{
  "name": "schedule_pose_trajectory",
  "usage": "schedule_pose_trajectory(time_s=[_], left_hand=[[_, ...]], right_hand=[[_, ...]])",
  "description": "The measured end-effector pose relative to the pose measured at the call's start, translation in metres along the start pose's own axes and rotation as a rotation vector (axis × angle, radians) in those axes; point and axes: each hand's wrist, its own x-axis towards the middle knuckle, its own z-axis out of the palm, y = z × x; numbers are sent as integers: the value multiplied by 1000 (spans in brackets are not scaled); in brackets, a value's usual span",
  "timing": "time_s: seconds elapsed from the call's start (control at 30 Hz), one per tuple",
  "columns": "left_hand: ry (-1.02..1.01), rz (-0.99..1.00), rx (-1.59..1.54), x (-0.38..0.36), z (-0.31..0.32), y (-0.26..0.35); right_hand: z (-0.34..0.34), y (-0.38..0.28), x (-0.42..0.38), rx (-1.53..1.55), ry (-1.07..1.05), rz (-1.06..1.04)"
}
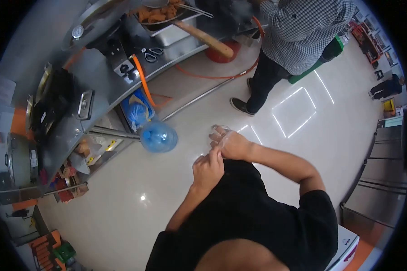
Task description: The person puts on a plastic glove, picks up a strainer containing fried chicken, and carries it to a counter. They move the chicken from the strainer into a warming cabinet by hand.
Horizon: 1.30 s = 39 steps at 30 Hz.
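Observation:
A clear, thin plastic glove partly covers my right hand, its loose film showing around the fingers. The fingers of that hand point away from me, slightly apart, and grip nothing. Just below, my left hand is closed, with thumb and fingers pinching the glove's edge by the right palm. Both hands are held in front of my black shirt, above the tiled floor.
A blue water jug stands on the floor by the steel counter. Scissors and a pan of fried food with a wooden handle are on it. A person in a checkered shirt stands ahead.

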Motion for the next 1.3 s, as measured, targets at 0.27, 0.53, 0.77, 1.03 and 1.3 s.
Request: schedule_pose_trajectory(time_s=[0.27,0.53,0.77,1.03,1.3], left_hand=[[21,131,-154,6,-19,22],[-32,457,-69,8,-7,25],[-150,631,-39,18,6,41],[-216,830,-249,37,19,49],[-5,-267,-1064,102,32,7]], right_hand=[[-50,-7,-6,-115,-104,-243],[-12,-28,23,837,194,332],[-3,-24,23,929,382,668],[-23,15,9,738,888,311],[-148,145,51,496,1199,647]])
